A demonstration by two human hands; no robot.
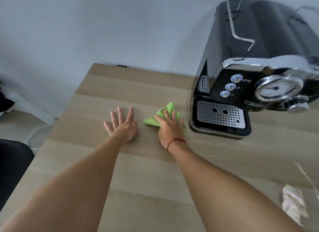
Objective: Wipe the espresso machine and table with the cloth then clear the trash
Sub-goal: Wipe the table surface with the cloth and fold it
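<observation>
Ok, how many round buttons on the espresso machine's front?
3 on the espresso machine, left of the gauge: top button, middle button, bottom button. Others may lie off-frame.

Coffee corner, home or office unclear: espresso machine [250,59] on wood-grain table [138,180], bare pale wall [103,24] behind.

Soft, even daylight; glare on the espresso machine [259,67] chrome; wide-angle bending and blur at the right edge.

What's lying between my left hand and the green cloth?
Only a bare strip of wooden table separates the left hand from the cloth, in the head view.
</observation>
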